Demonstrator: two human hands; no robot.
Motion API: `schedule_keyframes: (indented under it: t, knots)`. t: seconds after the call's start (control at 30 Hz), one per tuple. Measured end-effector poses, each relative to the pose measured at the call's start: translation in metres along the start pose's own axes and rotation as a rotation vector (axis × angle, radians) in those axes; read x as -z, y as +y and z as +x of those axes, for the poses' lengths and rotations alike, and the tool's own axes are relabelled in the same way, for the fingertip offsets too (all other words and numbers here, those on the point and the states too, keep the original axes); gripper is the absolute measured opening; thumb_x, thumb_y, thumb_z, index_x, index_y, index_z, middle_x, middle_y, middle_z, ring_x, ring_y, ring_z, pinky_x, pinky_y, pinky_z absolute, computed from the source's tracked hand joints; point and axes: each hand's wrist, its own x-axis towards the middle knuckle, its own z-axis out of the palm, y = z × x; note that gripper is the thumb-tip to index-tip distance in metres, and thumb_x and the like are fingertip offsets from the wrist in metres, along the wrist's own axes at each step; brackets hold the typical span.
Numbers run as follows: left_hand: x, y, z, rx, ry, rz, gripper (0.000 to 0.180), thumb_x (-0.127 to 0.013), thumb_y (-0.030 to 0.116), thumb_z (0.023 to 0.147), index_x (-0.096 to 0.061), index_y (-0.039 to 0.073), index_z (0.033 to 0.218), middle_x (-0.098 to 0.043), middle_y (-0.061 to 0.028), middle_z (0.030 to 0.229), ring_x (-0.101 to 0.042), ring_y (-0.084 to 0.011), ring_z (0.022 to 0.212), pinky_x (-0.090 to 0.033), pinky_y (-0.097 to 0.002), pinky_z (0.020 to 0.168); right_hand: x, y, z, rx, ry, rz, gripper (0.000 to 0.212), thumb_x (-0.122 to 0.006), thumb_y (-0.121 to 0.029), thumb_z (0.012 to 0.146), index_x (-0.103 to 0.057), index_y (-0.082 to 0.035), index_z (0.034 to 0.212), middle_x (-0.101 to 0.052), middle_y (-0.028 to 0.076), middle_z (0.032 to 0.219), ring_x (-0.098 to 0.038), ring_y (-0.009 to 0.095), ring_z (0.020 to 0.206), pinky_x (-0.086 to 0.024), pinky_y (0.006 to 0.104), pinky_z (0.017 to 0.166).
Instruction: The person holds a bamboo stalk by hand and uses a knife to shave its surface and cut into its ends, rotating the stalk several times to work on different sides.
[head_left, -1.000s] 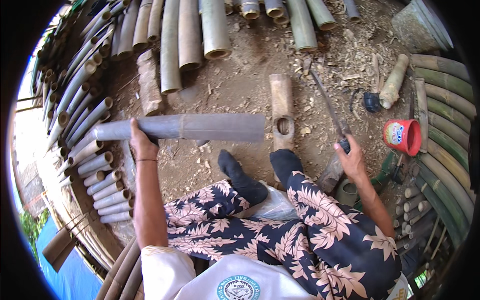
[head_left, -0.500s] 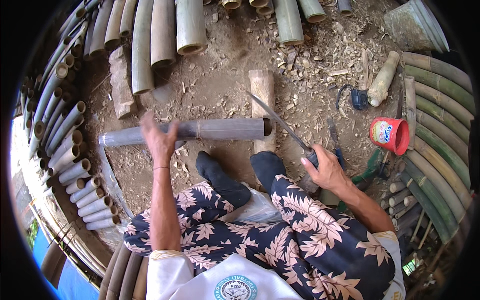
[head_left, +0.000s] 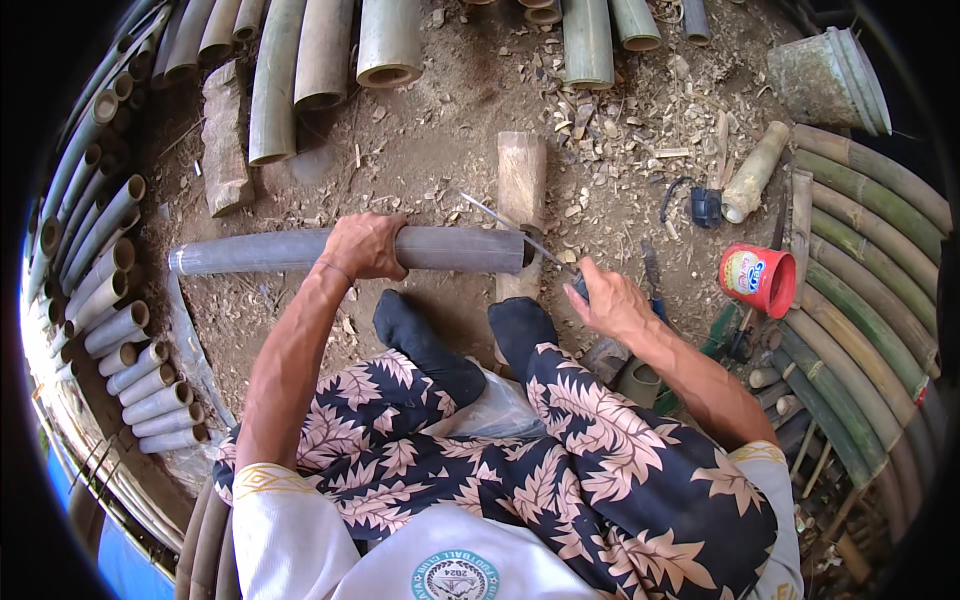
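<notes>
A long grey bamboo tube (head_left: pixel 455 250) lies crosswise in front of my feet, its right end resting on a pale wooden block (head_left: pixel 522 165). My left hand (head_left: pixel 366 246) is closed over the tube near its middle. A long narrow knife (head_left: pixel 492 214) is in my right hand (head_left: pixel 612 300), its dark handle mostly covered by the fingers. Its blade slants up and left, passing over or against the tube's right end; whether it touches cannot be made out.
Cut bamboo tubes (head_left: pixel 275 90) stand or lie in stacks at the back, left and right (head_left: pixel 860 230). A red bucket (head_left: pixel 757 280), a second blade (head_left: pixel 652 275), a dark strapped object (head_left: pixel 706 207) and a grey bucket (head_left: pixel 830 80) sit at right. Wood chips litter the dirt.
My left hand has come down onto the bamboo tube and closed on it. The right hand has moved left and up, bringing the knife over the tube's right end.
</notes>
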Motion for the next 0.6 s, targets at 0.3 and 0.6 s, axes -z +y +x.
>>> schedule_keyframes:
  t: [0.3, 0.6]
  knots:
    - [-0.007, -0.003, -0.001, -0.002, 0.068, 0.001, 0.049, -0.077, 0.032, 0.058, -0.067, 0.012, 0.103, -0.072, -0.0141, 0.089, -0.070, -0.0340, 0.087, -0.056, -0.0444, 0.078, 0.007, -0.019, 0.000, 0.119, 0.155, 0.113, 0.033, -0.065, -0.029, 0.095, -0.053, 0.000, 0.103, -0.063, 0.021, 0.071, -0.067, 0.039, 0.064, -0.051, 0.0447, 0.055]
    - [-0.023, -0.001, -0.015, -0.017, 0.247, 0.012, 0.049, -0.076, 0.023, 0.060, -0.063, 0.014, 0.106, -0.068, -0.0082, 0.103, -0.065, -0.0306, 0.104, -0.052, -0.0459, 0.089, 0.027, -0.056, -0.001, 0.486, 0.565, 0.302, 0.035, -0.064, -0.029, 0.096, -0.052, 0.003, 0.103, -0.064, 0.020, 0.075, -0.066, 0.034, 0.057, -0.055, 0.0420, 0.056]
